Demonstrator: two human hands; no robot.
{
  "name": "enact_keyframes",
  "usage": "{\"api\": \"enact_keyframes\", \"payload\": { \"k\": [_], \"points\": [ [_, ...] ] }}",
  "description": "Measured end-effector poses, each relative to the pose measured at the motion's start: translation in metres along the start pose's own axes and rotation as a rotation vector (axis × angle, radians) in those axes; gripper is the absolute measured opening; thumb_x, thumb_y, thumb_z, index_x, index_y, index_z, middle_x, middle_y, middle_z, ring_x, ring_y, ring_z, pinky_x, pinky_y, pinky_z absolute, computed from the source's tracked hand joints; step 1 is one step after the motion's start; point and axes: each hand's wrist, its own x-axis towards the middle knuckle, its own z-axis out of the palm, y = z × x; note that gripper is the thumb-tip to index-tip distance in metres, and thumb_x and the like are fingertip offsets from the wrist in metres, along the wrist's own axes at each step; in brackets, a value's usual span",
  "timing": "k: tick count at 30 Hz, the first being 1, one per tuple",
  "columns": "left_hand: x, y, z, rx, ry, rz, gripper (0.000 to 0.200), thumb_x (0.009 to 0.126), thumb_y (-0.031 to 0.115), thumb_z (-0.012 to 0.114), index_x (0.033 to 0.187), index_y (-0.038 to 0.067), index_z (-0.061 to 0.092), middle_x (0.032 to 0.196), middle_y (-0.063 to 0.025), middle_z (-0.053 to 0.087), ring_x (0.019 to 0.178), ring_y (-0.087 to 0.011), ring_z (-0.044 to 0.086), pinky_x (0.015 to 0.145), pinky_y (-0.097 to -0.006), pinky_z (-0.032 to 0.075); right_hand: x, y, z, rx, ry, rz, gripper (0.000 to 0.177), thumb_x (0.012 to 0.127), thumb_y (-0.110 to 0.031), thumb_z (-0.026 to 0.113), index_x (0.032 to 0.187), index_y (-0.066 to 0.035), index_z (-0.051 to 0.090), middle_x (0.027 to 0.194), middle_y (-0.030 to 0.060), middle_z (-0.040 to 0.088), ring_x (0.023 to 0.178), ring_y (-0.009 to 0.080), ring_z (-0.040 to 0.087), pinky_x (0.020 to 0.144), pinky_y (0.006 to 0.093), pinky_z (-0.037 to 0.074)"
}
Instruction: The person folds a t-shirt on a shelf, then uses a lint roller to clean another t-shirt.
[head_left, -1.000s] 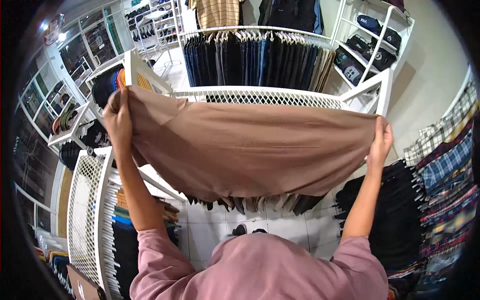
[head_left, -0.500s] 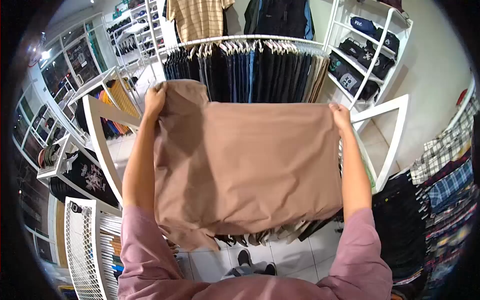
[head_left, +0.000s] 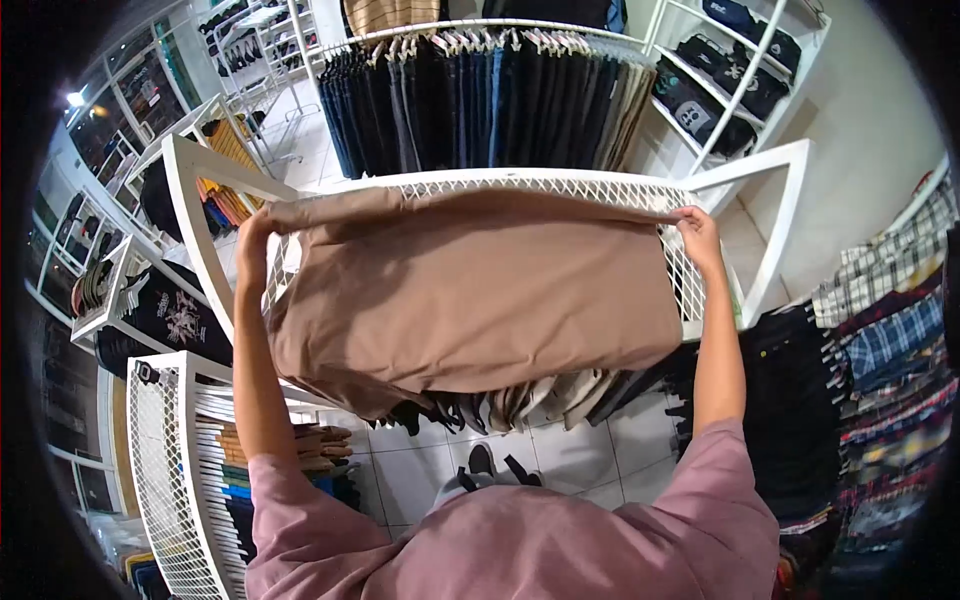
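Observation:
A plain brown garment point(head_left: 480, 300) is stretched wide between my hands over a white mesh-topped rack point(head_left: 690, 270). Its near edge hangs over the front of the rack, and folds hide what kind of garment it is. My left hand point(head_left: 257, 240) is closed on the far left corner, where the cloth is bunched. With thumb and fingers, my right hand point(head_left: 697, 234) pinches the far right corner. The far edge is lifted a little and rolled between the two hands.
Dark trousers and jeans point(head_left: 470, 110) hang on a rail ahead. Bags fill the white shelves point(head_left: 720, 90) at the upper right. Plaid shirts point(head_left: 890, 350) hang at the right. Another mesh-topped rack point(head_left: 165, 480) stands at the lower left, above a tiled floor point(head_left: 570, 460).
Both hands have lowered the brown garment from upright onto the mesh top. My left hand has moved outward to the left. More of the rack's mesh now shows.

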Motion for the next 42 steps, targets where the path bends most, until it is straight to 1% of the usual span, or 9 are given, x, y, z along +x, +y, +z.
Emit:
{"api": "enact_keyframes", "payload": {
  "k": [5,9,13,17,20,26,31,37,42],
  "points": [
    [-0.035,-0.001,-0.004,0.420,0.103,-0.123,0.043,0.097,0.031,0.037,0.104,0.001,0.066,0.105,-0.0108,0.070,0.105,-0.0212,0.063,0.098,-0.0320,0.042,-0.010,0.008,-0.002,-0.041,0.075,0.197,0.034,0.099,-0.022,0.049,0.099,0.001,0.073,0.097,0.0101,0.075,0.085,0.0153,0.067,0.079,0.0301,0.053],
    [-0.015,-0.058,-0.004,0.737,0.081,0.025,0.038,0.090,0.006,0.054,0.127,0.005,0.065,0.122,-0.0154,0.068,0.117,-0.0318,0.061,0.107,-0.0414,0.042,-0.004,0.001,0.031,-0.360,-0.003,-0.078,0.031,0.094,-0.023,0.063,0.116,-0.003,0.070,0.103,0.0192,0.072,0.092,0.0316,0.069,0.085,0.0384,0.054],
    [0.000,-0.083,0.001,0.918,0.064,0.137,0.043,0.088,0.003,0.058,0.130,0.009,0.065,0.126,-0.0183,0.067,0.122,-0.0377,0.059,0.105,-0.0416,0.045,0.010,0.029,0.043,-0.678,-0.085,-0.107,0.028,0.087,-0.036,0.072,0.103,-0.013,0.075,0.100,0.0196,0.066,0.099,0.0391,0.061,0.089,0.0494,0.049],
    [0.013,-0.067,0.017,0.951,0.053,-0.076,0.041,0.085,0.001,0.061,0.124,0.011,0.068,0.120,-0.0138,0.070,0.118,-0.0325,0.063,0.101,-0.0388,0.048,0.011,0.011,0.042,-0.651,-0.094,-0.059,0.026,0.083,-0.031,0.076,0.093,-0.008,0.073,0.095,0.0163,0.069,0.091,0.0343,0.064,0.083,0.0451,0.050],
    [0.024,-0.077,0.017,0.900,0.067,0.083,0.037,0.083,0.000,0.061,0.116,0.011,0.070,0.116,-0.0115,0.072,0.114,-0.0308,0.066,0.098,-0.0380,0.050,0.014,0.011,0.043,-0.576,-0.115,0.087,0.027,0.087,-0.030,0.074,0.096,-0.004,0.070,0.092,0.0126,0.070,0.086,0.0249,0.065,0.082,0.0359,0.050],
    [0.032,-0.052,-0.006,0.366,0.004,-0.229,0.027,0.087,-0.005,0.056,0.109,0.001,0.072,0.090,-0.0043,0.072,0.087,-0.0144,0.066,0.078,-0.0287,0.051,0.013,0.016,0.033,0.204,0.006,0.209,0.020,0.098,-0.020,0.068,0.103,-0.001,0.065,0.101,0.0018,0.067,0.095,0.0110,0.060,0.087,0.0268,0.046],
    [0.017,0.035,-0.006,0.202,0.068,0.026,0.021,0.101,0.012,0.058,0.114,0.000,0.069,0.087,-0.0021,0.069,0.074,-0.0082,0.060,0.066,-0.0242,0.048,0.012,-0.036,-0.003,0.434,0.130,0.266,0.022,0.099,-0.025,0.067,0.110,-0.005,0.065,0.106,0.0013,0.064,0.097,0.0115,0.059,0.089,0.0281,0.047],
    [0.052,0.056,0.005,0.247,0.160,-0.095,0.024,0.101,0.010,0.056,0.119,0.001,0.069,0.094,-0.0032,0.071,0.081,-0.0096,0.064,0.071,-0.0259,0.051,0.060,-0.034,-0.003,0.330,0.124,0.137,0.026,0.097,-0.022,0.070,0.111,-0.002,0.064,0.104,0.0028,0.068,0.096,0.0117,0.061,0.088,0.0274,0.048],
    [0.087,-0.048,-0.022,0.573,0.149,0.049,0.028,0.099,0.013,0.058,0.124,0.003,0.068,0.108,-0.0110,0.073,0.097,-0.0199,0.068,0.088,-0.0315,0.052,0.099,0.045,0.034,-0.112,0.115,0.113,0.030,0.090,-0.025,0.074,0.109,-0.003,0.066,0.103,0.0111,0.072,0.095,0.0196,0.066,0.085,0.0326,0.051]
  ]
}}
